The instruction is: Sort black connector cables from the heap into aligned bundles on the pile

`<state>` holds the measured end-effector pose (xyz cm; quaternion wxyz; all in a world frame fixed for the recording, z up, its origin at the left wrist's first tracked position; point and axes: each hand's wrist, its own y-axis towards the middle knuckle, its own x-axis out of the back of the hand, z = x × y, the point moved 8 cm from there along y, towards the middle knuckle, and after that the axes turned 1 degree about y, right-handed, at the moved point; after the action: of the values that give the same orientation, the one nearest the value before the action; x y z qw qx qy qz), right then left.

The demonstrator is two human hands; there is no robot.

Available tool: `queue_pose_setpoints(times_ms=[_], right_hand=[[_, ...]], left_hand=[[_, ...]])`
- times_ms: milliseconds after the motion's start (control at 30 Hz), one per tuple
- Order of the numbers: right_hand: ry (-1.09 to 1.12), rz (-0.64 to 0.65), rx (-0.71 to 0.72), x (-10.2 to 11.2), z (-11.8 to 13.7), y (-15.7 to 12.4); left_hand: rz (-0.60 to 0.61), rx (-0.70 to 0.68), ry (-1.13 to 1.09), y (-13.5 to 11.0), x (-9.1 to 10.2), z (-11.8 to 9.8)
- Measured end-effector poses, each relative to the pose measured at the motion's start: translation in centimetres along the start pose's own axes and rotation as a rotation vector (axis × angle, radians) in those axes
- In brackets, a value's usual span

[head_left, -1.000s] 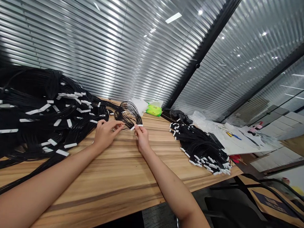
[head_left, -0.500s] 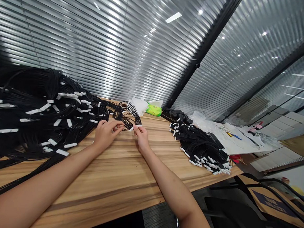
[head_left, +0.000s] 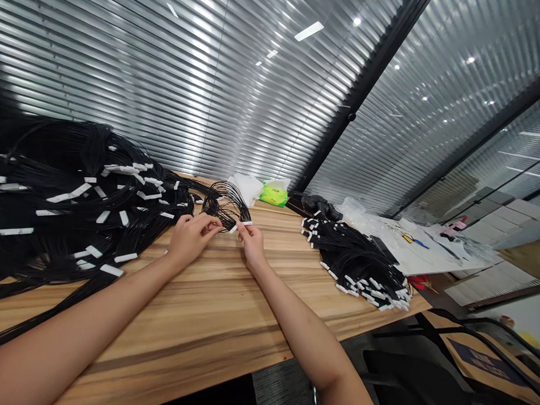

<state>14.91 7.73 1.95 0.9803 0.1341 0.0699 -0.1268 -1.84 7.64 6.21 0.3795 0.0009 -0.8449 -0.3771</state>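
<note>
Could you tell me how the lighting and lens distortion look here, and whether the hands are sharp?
In the head view, glare streaks across the slatted blinds, and the wide lens tilts and stretches the wooden table; the left hand and right hand look fairly sharp, while the black cables merge into a dark mass with little strand detail.

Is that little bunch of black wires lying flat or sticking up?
Sticking up: the black wires arch above the wooden table, a white tab pinched by the right hand.
</note>
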Motion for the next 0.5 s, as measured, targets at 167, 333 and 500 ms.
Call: queue_pose_setpoints(times_ms=[167, 333, 500], right_hand=[[0.030, -0.027, -0.030, 0.3, -0.6, 0.3], [0.242, -0.147, -0.109, 1.5, -2.3, 0.8], [0.382, -0.152, -0.166, 1.7, -2.6, 1.0]], left_hand=[[0.017, -0.050, 0.076, -0.1, -0.3, -0.5], [-0.057, -0.119, 0.134, -0.3, 0.4, -1.2], [0.024, -0.092, 0.078, -0.2, 0.0, -0.7]])
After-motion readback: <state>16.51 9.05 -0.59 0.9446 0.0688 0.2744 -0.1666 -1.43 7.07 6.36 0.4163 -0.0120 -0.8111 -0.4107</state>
